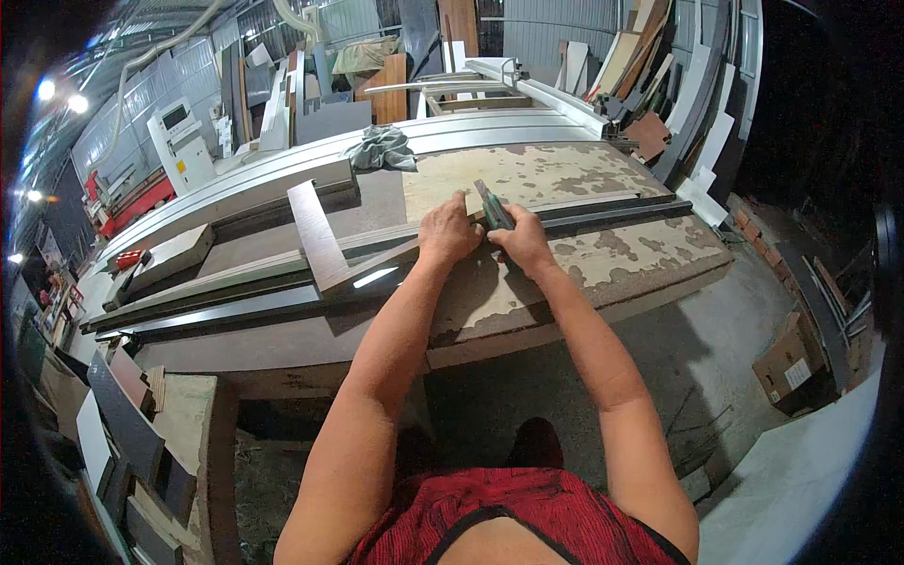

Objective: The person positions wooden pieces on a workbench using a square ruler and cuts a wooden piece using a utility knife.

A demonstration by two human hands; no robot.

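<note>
My right hand point(524, 242) is closed around a short tool with a green handle point(495, 213) and a flat metal end pointing away from me; its exact kind is unclear. Close beside it, my left hand point(450, 231) has its fingers curled over the end of a thin light-brown strip point(388, 256). The strip slants down to the left. A pale flat board point(317, 234) lies across the long dark and metallic bars point(226, 310) left of my hands. Both hands are above the worn, patchy tabletop point(490, 294).
A grey cloth point(380, 149) lies behind the hands, near silver machine rails point(490, 132). A red-handled tool point(130, 259) rests at the far left. Board offcuts point(127, 419) stand at lower left, a cardboard box point(794, 363) on the right floor. Panels point(626, 61) lean at the back.
</note>
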